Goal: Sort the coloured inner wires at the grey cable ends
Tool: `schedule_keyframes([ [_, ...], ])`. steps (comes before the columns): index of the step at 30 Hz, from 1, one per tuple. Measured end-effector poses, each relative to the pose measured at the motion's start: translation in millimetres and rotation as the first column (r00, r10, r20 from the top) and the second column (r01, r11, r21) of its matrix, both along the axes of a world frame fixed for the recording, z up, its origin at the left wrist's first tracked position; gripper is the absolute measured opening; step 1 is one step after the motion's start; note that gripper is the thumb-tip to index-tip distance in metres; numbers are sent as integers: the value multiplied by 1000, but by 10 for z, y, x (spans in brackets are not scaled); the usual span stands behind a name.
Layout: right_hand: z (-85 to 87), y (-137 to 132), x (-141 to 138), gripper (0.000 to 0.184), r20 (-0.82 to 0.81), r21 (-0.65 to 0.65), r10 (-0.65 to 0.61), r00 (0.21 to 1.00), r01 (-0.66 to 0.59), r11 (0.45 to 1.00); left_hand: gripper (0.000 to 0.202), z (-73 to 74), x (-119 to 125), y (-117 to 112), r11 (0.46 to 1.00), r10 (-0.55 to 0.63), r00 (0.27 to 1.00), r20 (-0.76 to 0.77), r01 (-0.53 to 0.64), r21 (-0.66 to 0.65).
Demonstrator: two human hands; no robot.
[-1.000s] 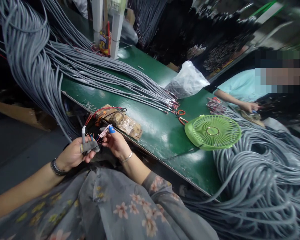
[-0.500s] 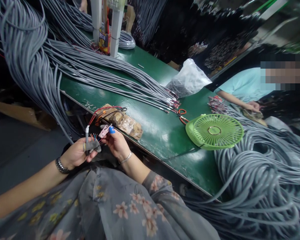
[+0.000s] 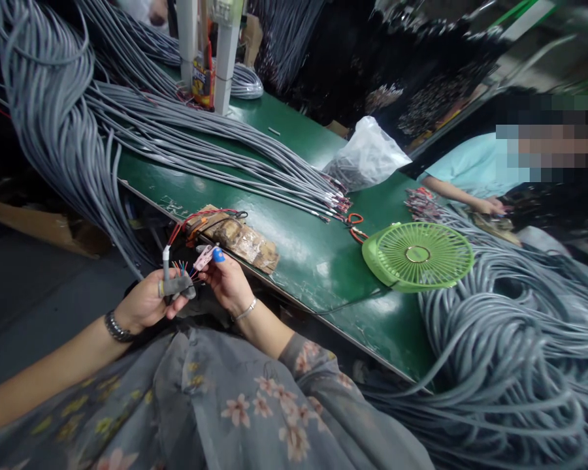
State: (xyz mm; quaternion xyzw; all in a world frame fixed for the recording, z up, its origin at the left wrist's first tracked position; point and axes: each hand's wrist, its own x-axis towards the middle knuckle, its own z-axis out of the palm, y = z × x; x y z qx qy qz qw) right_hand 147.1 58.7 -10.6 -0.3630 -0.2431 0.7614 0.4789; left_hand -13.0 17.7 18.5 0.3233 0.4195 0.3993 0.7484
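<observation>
My left hand (image 3: 144,301) is closed around the end of a grey cable (image 3: 177,284), whose thin coloured wires fan out above my fingers. A short grey piece with a white tip and red leads (image 3: 166,256) stands up beside it. My right hand (image 3: 227,279) pinches a small pink tool (image 3: 204,257) against those wires; its fingertip wears a blue cap (image 3: 218,255). Both hands hover over my lap, just in front of the green table's edge (image 3: 284,295).
A brown taped block with red wires (image 3: 235,236) sits near my hands. Grey cable bundles (image 3: 215,153) cross the table; a big coil (image 3: 509,352) lies right. A green fan (image 3: 417,253), a plastic bag (image 3: 367,156) and another person's hand (image 3: 487,206) are beyond.
Hardly anything differs. My hands have stayed together at the cable end, with only a slight shift of the view.
</observation>
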Motion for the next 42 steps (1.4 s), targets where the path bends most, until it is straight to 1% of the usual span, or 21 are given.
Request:
schedule_keyframes([
  [4, -8, 5, -2, 38, 2, -6, -3, 1000, 3, 1000, 56, 16, -28, -9, 1000, -17, 999, 45, 16, 17],
  [8, -8, 1, 1, 38, -6, -13, -4, 1000, 4, 1000, 51, -11, -54, 4, 999, -40, 995, 87, 38, 23],
  [14, 24, -20, -14, 35, 6, -3, -32, 999, 32, 999, 48, -80, -9, 38, 1000, -15, 998, 63, 15, -4],
  [18, 34, -30, -17, 34, 14, -3, -41, 999, 41, 999, 45, -99, -2, 39, 1000, -22, 999, 32, 23, -19],
  [21, 39, -24, -8, 36, 16, -13, -15, 1000, 15, 1000, 47, -92, 4, 41, 999, -30, 1000, 9, 30, -20],
  [24, 51, -2, 8, 44, 11, -67, 54, 998, -53, 996, 51, -80, 13, 28, 1000, -26, 1000, -16, 25, -14],
  [27, 65, 14, 25, 49, 16, -104, 85, 996, -83, 991, 55, -68, 11, -23, 1000, -4, 999, -46, 2, -28],
  [31, 71, -1, 41, 41, 39, -44, 62, 997, -60, 997, 56, -16, 0, -125, 998, 31, 998, -59, -35, -61],
  [34, 81, -15, 49, 38, 62, -20, 58, 996, -56, 998, 53, 36, 6, -166, 996, 87, 994, -62, -89, -31],
  [38, 92, -8, 52, 35, 48, -32, 46, 998, -45, 998, 49, 67, 28, -145, 988, 154, 986, -63, -153, 24],
  [40, 78, -5, 50, 36, 55, -21, 33, 998, -32, 999, 46, 66, 33, -122, 987, 157, 986, -62, -156, 25],
  [42, 50, -7, 46, 41, 89, 16, 3, 996, -5, 1000, 44, 61, 34, -101, 989, 149, 987, -58, -148, 20],
])
